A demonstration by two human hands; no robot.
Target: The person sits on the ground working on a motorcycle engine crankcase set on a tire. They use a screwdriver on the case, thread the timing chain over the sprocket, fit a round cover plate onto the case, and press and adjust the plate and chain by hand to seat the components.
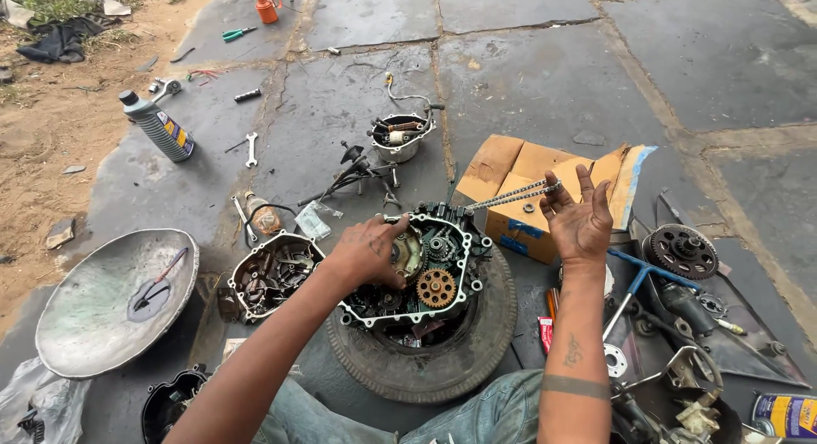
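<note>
Engine case [442, 270]: left hand [368, 253] inside, right hand [579, 219] lifting chain [511, 193].

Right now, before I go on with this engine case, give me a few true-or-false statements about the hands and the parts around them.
1. The open metal engine case rests on a worn black rubber tyre. True.
2. The right hand pulls a grey metal chain taut from the case. True.
3. The left hand holds a spanner. False: it rests on the gears inside the case; a small silver spanner lies apart on the paving.
4. The grey oil bottle stands upright. False: it lies tilted on the ground.
5. A round dented metal pan sits on the person's right. False: it is on the left.
</note>
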